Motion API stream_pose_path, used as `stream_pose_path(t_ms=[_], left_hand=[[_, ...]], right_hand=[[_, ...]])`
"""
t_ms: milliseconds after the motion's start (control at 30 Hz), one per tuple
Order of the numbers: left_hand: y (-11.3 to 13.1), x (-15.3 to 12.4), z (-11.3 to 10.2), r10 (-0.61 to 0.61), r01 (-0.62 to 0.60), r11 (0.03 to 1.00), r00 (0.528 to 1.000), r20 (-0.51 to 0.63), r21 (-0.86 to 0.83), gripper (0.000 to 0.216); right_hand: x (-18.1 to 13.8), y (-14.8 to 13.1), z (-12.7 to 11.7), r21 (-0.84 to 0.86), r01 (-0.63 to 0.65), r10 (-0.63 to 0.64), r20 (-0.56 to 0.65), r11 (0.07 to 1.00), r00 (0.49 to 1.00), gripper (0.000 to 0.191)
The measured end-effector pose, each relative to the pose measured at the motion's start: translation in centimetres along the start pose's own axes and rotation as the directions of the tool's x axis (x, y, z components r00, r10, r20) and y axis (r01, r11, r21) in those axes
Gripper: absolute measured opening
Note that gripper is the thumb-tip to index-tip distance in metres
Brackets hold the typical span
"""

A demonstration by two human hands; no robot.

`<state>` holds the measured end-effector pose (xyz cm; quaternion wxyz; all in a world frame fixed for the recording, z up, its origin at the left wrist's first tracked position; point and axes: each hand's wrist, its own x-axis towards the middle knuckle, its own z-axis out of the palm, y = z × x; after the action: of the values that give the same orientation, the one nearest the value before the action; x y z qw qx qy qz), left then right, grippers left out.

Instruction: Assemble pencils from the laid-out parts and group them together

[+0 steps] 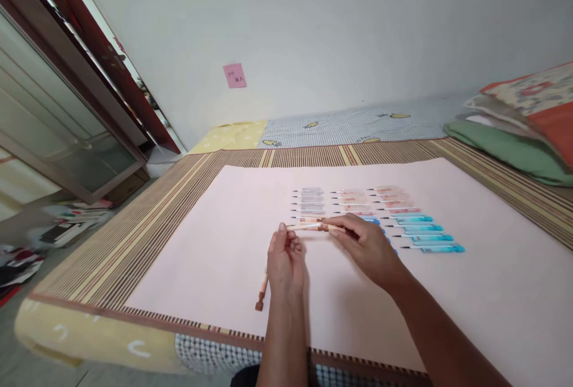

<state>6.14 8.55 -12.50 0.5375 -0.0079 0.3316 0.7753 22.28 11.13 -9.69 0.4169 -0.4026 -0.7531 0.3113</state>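
Observation:
A slim pen [311,227] with a pale orange barrel and brown parts is stretched level between my two hands, just above the pink sheet [210,243]. My left hand [285,258] pinches its pointed left end between thumb and fingers. At its right end my right hand [369,249] is closed on it. Just behind lies a similar brown-ended pen [307,218]. Another brown-ended pen [262,292] lies left of my left wrist, partly hidden by it. Rows of grey pens [312,199], pinkish pens [353,200] and teal pens [441,237] lie beyond; my right hand covers part of some blue pens [371,218].
The sheet lies on a striped mat [170,196] over a bed. Folded bedding [505,142] and a floral pillow [537,91] are piled at the right. A pink note [235,76] sticks to the wall. A glass-paned door [62,100] stands left.

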Motion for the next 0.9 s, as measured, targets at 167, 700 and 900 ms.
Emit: stream_pose_path(t_ms=[167, 700, 900], left_hand=[[-0.2, -0.1, -0.1, 0.108, -0.115, 0.981, 0.993, 0.050, 0.153, 0.035], [-0.2, -0.1, -0.3, 0.075, -0.125, 0.945, 0.983, 0.169, 0.304, 0.040], [0.9, -0.7, -0.1, -0.093, 0.010, 0.964, 0.948, 0.304, 0.266, 0.043]], right_hand=[[-0.1, 0.2, -0.4, -0.090, 0.018, -0.016, 0.025, 0.996, 1.000, 0.022], [-0.4, -0.6, -0.4, -0.180, -0.044, 0.070, 0.140, 0.983, 0.988, 0.014], [-0.2, -0.2, -0.8, -0.209, -0.082, 0.122, 0.185, 0.974, 0.975, 0.026]])
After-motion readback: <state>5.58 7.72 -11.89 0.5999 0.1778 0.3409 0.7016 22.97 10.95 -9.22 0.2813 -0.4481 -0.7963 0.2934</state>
